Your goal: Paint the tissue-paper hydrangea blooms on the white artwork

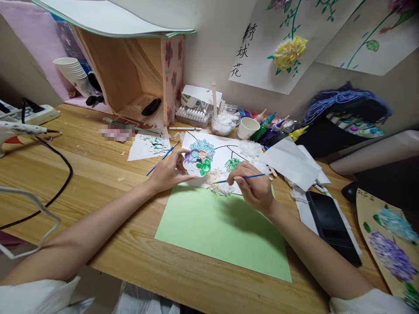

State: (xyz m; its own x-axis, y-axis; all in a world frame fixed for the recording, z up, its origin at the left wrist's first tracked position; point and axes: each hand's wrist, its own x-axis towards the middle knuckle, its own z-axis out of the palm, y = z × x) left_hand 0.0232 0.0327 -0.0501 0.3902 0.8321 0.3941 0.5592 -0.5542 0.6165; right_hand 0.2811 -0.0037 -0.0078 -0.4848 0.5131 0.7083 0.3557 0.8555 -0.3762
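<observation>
The left hand (167,171) grips maybe a paint palette (198,165), the right hand (257,188) a paintbrush (254,176); tipping could spill paint on the white flower (220,183) between.

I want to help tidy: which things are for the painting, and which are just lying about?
Probably for painting:
paintbrush in right hand
paint palette in left hand
flower picture

Probably lying about:
stacked paper cups
power strip
black phone

Stacked paper cups (72,74), white power strip (44,115)
</observation>
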